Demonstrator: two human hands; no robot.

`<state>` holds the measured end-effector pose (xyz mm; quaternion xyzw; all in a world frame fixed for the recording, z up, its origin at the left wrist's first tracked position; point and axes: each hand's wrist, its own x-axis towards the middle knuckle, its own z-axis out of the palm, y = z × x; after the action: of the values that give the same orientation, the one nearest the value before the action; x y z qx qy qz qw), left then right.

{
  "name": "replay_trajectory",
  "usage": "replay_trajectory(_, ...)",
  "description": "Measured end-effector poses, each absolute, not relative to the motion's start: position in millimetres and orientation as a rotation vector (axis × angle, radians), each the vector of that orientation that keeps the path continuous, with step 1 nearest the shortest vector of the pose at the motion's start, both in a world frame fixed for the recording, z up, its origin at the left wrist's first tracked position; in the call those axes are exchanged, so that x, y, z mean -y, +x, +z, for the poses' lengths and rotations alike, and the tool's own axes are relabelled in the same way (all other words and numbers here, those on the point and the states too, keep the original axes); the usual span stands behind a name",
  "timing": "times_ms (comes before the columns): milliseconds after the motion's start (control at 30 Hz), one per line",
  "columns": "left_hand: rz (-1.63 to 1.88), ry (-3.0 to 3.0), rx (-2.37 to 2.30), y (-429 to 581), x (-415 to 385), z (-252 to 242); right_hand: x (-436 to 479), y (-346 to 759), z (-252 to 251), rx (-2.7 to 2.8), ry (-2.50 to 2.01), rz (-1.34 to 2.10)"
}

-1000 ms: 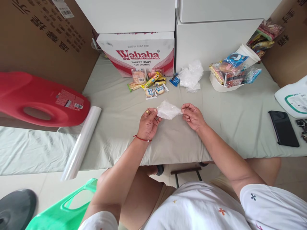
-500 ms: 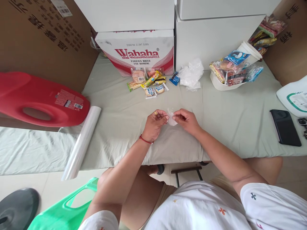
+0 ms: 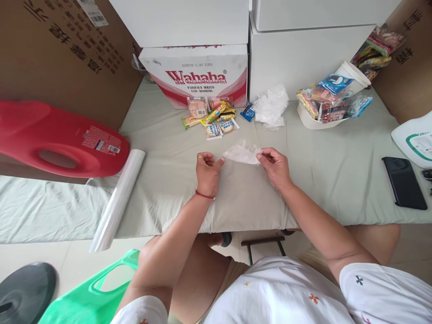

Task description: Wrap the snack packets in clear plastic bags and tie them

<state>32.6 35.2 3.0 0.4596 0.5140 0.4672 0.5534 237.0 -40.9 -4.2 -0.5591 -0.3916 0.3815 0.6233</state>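
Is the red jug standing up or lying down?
Lying down. The red jug rests on its side at the table's left edge, handle hole facing up.
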Motion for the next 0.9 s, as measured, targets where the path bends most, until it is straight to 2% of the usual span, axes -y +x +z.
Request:
replay_trajectory(67, 1.098, 1.109, -1.211, 36.3, -27.7, 4.4, 45.4, 231.4, -4.2, 0.989, -1.359, 0.645)
replay_trajectory(133, 0.928, 1.088, -1.076, 41.8, -18.3, 8.9, 50.4, 225.2, -2.7, 1.188, -1.392, 0.520)
replay_trajectory(233, 0.738, 1.027, -0.910, 50.3, -6.6, 14.2, 54.8, 215.7, -3.3, 1.585, -1.348, 0.556)
replay_trajectory(400, 0.797, 1.006, -0.913, 56.9, -6.1, 5.9, 54.5, 208.2, -9.0, 1.895, -1.276, 0.674)
replay_trajectory(500, 0.875, 0.943, -0.976, 56.9, -11.3, -0.6, 54.5, 211.4, -7.2, 1.787, -1.267, 0.694)
replay_trajectory(700, 0.896, 0.832, -0.871, 55.1, -12.3, 2.0, 39.0, 233.3, -12.8, 1.122, -1.559, 0.446)
replay_trajectory(900, 0.850, 0.797, -0.870, 50.8, -12.6, 2.3, 32.8, 241.5, -21.4, 1.126, -1.463, 0.783)
